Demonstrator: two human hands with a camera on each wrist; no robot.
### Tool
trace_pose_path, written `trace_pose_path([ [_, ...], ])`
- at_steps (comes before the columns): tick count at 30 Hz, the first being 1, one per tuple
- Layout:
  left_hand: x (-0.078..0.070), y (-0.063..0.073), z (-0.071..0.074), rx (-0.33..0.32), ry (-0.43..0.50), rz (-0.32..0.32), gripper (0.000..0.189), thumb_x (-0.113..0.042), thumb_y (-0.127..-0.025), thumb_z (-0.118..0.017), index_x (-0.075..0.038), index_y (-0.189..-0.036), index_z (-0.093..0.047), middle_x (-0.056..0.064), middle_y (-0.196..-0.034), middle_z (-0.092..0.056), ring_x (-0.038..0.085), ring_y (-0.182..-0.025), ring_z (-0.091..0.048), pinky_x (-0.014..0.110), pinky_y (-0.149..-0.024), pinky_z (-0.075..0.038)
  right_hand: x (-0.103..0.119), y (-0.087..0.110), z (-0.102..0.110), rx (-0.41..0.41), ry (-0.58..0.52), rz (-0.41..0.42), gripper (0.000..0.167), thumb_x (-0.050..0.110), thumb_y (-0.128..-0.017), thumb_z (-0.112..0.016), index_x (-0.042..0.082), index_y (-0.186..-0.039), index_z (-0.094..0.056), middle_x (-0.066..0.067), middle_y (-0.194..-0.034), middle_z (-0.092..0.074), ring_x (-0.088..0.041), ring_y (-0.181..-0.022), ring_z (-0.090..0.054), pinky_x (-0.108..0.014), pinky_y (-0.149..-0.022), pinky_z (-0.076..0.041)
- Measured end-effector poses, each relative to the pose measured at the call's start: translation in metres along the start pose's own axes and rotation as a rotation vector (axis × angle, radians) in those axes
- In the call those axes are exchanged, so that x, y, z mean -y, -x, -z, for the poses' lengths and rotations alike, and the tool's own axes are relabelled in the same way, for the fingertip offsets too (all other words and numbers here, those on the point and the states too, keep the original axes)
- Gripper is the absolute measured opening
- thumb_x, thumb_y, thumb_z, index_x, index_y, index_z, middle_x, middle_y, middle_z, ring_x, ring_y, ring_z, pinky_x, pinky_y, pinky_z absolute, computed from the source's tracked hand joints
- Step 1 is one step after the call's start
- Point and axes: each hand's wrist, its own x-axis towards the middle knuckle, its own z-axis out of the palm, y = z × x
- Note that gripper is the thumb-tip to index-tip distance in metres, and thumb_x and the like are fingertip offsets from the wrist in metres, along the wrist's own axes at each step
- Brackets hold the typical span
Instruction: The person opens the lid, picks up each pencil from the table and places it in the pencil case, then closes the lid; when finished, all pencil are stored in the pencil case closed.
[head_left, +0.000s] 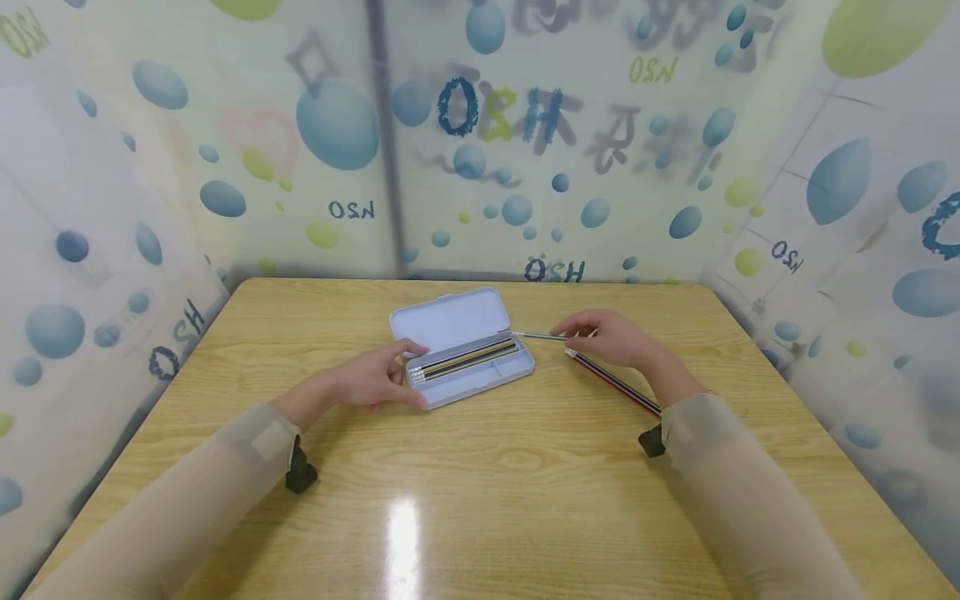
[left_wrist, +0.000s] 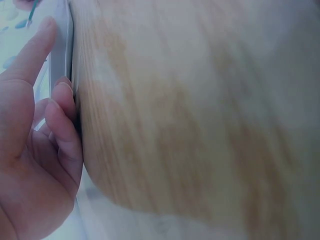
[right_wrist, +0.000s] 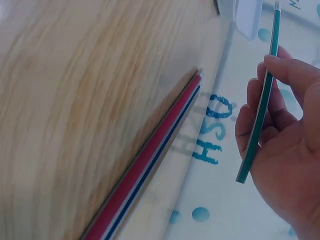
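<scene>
A pale blue pencil case lies with its lid raised behind it. Several dark pencils with yellow stripes lie side by side in its long compartment. At the case's left end, my left hand holds the edge, thumb at the front corner and index finger toward the hinge side. My right hand pinches a green pencil between thumb and fingers, its silvery end toward the case's right back corner. Below that hand, striped pencils in red, dark blue and white lie on the table.
The wooden table has its back edge against a patterned curtain, and similar sheets stand at both sides. A small compartment sits at the case's right front. Dark wrist cameras are worn at both cuffs.
</scene>
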Motion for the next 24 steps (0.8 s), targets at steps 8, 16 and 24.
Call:
trace_pose_path([
  [8, 0.001, -0.001, 0.0, 0.005, 0.013, 0.0, 0.096, -0.043, -0.09, -0.093, -0.023, -0.166, -0.038, 0.001, -0.078, -0.055, 0.016, -0.053, -0.048, 0.028, -0.052, -0.044, 0.015, -0.015, -0.016, 0.031, 0.011, 0.009, 0.028, 0.018, -0.109, -0.068, 0.02, -0.135, -0.079, -0.006, -0.132, -0.077, -0.025, -0.112, -0.066, -0.042, -0.094, -0.055],
  [16, 0.001, 0.0, 0.001, 0.002, -0.002, 0.007, 0.097, -0.044, -0.089, -0.093, -0.024, -0.166, -0.038, 0.001, -0.079, -0.055, 0.017, -0.054, -0.049, 0.028, -0.052, -0.045, 0.028, -0.029, -0.029, 0.041, -0.013, 0.021, 0.026, 0.016, -0.108, -0.069, 0.018, -0.131, -0.08, -0.004, -0.134, -0.077, -0.027, -0.118, -0.065, -0.049, -0.104, -0.054],
  [24, 0.001, -0.002, 0.001, 0.003, -0.015, 0.003, 0.096, -0.044, -0.09, -0.093, -0.024, -0.166, -0.038, 0.001, -0.079, -0.055, 0.017, -0.054, -0.05, 0.028, -0.052, -0.045, 0.038, -0.044, -0.04, 0.074, -0.081, 0.032, 0.024, 0.014, -0.108, -0.069, 0.017, -0.128, -0.082, -0.005, -0.135, -0.077, -0.027, -0.122, -0.065, -0.049, -0.107, -0.052],
])
